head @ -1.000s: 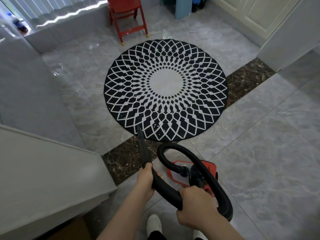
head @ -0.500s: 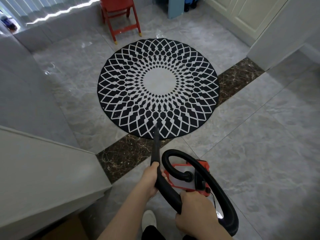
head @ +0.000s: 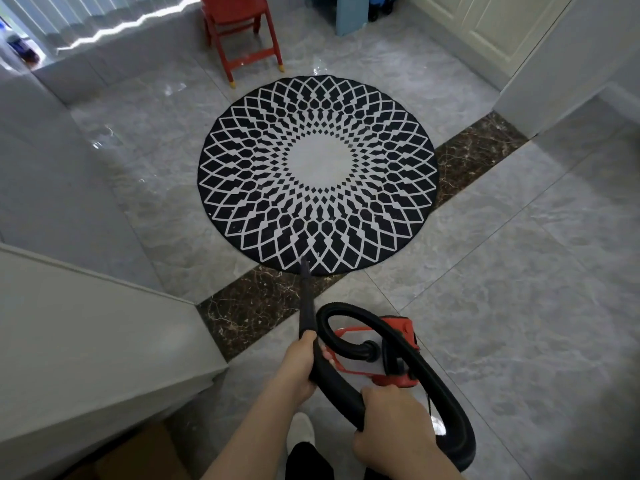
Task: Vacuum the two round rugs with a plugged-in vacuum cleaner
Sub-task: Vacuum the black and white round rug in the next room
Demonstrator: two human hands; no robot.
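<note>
Your left hand (head: 300, 367) is wrapped round the hose (head: 398, 344) where it meets the nozzle (head: 306, 299), steering; your right hand (head: 391, 427) clamps the hose lower down, taking the slack. Both forearms reach forward toward 12. Nozzle tip sits at the rug (head: 318, 174) edge at 6, likely starting a pass. Vacuum (head: 396, 351) trails just right of your hands. Second rug not in view.

Both hands on the black hose (head: 337, 379) here. Left hand (head: 298, 368) grips just behind the nozzle (head: 306, 299), right hand (head: 391, 424) grips further back. Nozzle tip sits right at the near edge of the round black-and-white rug (head: 318, 174). Red vacuum body (head: 394, 351) sits on the floor just right of the grips. Red chair (head: 239, 32) stands beyond the rug.
</note>
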